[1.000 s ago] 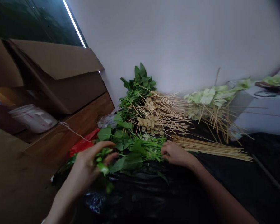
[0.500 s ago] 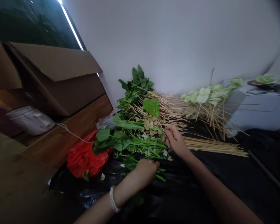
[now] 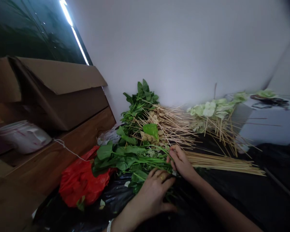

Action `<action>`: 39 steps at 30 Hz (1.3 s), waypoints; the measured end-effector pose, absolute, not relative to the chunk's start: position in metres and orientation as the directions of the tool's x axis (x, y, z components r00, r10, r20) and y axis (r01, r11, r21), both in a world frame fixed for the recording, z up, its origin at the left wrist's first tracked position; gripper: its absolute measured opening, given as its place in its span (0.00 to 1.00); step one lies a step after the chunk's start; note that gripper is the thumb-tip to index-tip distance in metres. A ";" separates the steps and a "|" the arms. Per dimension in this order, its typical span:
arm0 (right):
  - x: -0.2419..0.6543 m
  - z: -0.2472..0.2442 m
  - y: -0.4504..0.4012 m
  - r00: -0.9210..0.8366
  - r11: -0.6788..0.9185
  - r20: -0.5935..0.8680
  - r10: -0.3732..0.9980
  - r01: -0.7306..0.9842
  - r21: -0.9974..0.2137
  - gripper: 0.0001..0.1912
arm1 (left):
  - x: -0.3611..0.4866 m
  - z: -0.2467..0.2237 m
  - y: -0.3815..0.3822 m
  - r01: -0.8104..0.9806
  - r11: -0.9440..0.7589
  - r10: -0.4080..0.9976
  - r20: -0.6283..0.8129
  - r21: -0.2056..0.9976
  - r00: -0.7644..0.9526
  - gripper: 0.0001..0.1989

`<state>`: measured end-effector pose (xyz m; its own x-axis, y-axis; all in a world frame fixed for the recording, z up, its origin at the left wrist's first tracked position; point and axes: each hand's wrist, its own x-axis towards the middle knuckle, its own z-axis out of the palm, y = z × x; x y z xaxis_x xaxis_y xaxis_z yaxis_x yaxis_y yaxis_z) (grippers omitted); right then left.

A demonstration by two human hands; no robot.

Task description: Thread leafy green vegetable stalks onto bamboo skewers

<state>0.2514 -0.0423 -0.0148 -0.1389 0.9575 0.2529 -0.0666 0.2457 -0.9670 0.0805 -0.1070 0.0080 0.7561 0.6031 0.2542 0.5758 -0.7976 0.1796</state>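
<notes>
My right hand (image 3: 180, 161) pinches the thin green stems of leafy greens (image 3: 125, 156), whose leaves point left across the black plastic. Lower and closer to me, my left hand (image 3: 154, 190) has its fingers spread and its thumb apart, over the stems of a smaller bunch of greens (image 3: 138, 177). Whether its fingertips touch those stems is hard to see. Just beyond both hands lie wooden skewers with pale slices (image 3: 157, 114) threaded on them. One bright green leaf (image 3: 151, 130) rests on top of these slices.
Bare bamboo skewers (image 3: 224, 162) lie right of my right hand. Skewered pale cabbage leaves (image 3: 209, 109) are piled by the wall. A red plastic bag (image 3: 83, 183) sits at left, near a white jug (image 3: 26, 135) and an open cardboard box (image 3: 70, 106). Black plastic (image 3: 207, 193) covers the surface.
My left hand has opened from its closed hold on the smaller bunch and spread its fingers. My right hand keeps its pinch on the stems. The view has tilted slightly up.
</notes>
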 end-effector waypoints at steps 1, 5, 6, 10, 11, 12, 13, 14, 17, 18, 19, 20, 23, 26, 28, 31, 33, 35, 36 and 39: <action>0.250 -0.015 -0.043 -0.139 0.241 0.247 0.959 -0.058 -0.969 0.14 | 0.084 0.010 -0.103 0.554 -0.819 0.571 0.300 0.148 0.764 0.28; 0.251 -0.013 -0.046 -0.099 0.300 0.297 0.950 0.009 -0.954 0.12 | 0.100 0.015 -0.078 0.443 -0.897 0.378 0.507 -0.007 0.774 0.09; 0.252 -0.012 -0.046 -0.082 0.334 0.330 0.940 0.037 -0.942 0.11 | 0.102 0.013 -0.073 0.418 -0.908 0.330 0.556 -0.036 0.763 0.10; 0.257 -0.008 -0.046 -0.048 0.462 0.461 0.886 0.161 -0.872 0.07 | 0.102 0.001 -0.065 0.398 -0.915 0.239 0.710 -0.064 0.663 0.07; 0.257 -0.007 -0.047 -0.045 0.493 0.495 0.868 0.199 -0.847 0.06 | 0.100 -0.003 -0.065 0.395 -0.917 0.226 0.729 -0.065 0.646 0.07; 0.257 -0.006 -0.048 -0.042 0.524 0.531 0.846 0.241 -0.817 0.05 | 0.097 -0.006 -0.066 0.391 -0.918 0.215 0.743 -0.068 0.634 0.06; 0.257 -0.005 -0.049 -0.043 0.555 0.568 0.822 0.286 -0.781 0.04 | 0.095 -0.008 -0.067 0.387 -0.919 0.205 0.754 -0.071 0.624 0.06; 0.256 -0.004 -0.050 -0.047 0.583 0.604 0.796 0.328 -0.743 0.03 | 0.092 -0.009 -0.067 0.386 -0.920 0.197 0.764 -0.073 0.614 0.05; 0.253 -0.002 -0.055 -0.092 0.661 0.691 0.717 0.407 -0.631 0.03 | 0.083 -0.007 -0.064 0.409 -0.910 0.198 0.805 -0.060 0.559 0.07; 0.252 -0.003 -0.056 -0.114 0.687 0.716 0.689 0.418 -0.595 0.04 | 0.080 -0.005 -0.062 0.430 -0.901 0.206 0.824 -0.050 0.528 0.08; 0.250 -0.003 -0.056 -0.137 0.710 0.736 0.663 0.428 -0.560 0.05 | 0.077 -0.004 -0.059 0.460 -0.887 0.218 0.844 -0.039 0.491 0.10; 0.249 -0.005 -0.056 -0.156 0.727 0.752 0.640 0.438 -0.529 0.06 | 0.074 -0.003 -0.056 0.497 -0.867 0.237 0.859 -0.023 0.454 0.12; 0.247 -0.011 -0.055 -0.201 0.735 0.749 0.632 0.465 -0.495 0.06 | 0.068 -0.003 -0.045 0.585 -0.811 0.328 0.841 0.018 0.429 0.14; 0.247 -0.017 -0.053 -0.163 0.656 0.664 0.729 0.441 -0.612 0.09 | 0.066 -0.006 -0.038 0.624 -0.780 0.432 0.767 0.052 0.475 0.10; 0.248 -0.017 -0.052 -0.114 0.550 0.553 0.825 0.387 -0.740 0.17 | 0.066 -0.009 -0.035 0.653 -0.755 0.469 0.743 0.056 0.477 0.09; 0.251 -0.016 -0.048 -0.132 0.408 0.386 0.913 0.291 -0.866 0.22 | 0.065 -0.010 -0.032 0.697 -0.717 0.484 0.735 0.023 0.474 0.08; 0.253 -0.015 -0.045 -0.184 0.377 0.336 0.924 0.284 -0.881 0.16 | 0.064 -0.009 -0.030 0.722 -0.692 0.476 0.753 0.002 0.454 0.08; 0.254 -0.015 -0.044 -0.231 0.386 0.322 0.918 0.343 -0.856 0.11 | 0.062 -0.006 -0.029 0.746 -0.666 0.469 0.768 -0.017 0.436 0.07; 0.253 -0.016 -0.044 -0.256 0.403 0.324 0.911 0.385 -0.830 0.09 | 0.062 -0.005 -0.029 0.756 -0.655 0.470 0.770 -0.023 0.431 0.06; 0.247 -0.015 -0.051 -0.309 0.477 0.367 0.878 0.496 -0.726 0.11 | 0.064 -0.003 -0.033 0.765 -0.643 0.487 0.778 0.012 0.397 0.04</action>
<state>0.2467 -0.0508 -0.0148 -0.3088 0.8776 0.3666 0.4956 0.4775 -0.7256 0.0637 -0.0328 -0.0029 0.3973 0.4874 0.7775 0.7654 -0.6434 0.0123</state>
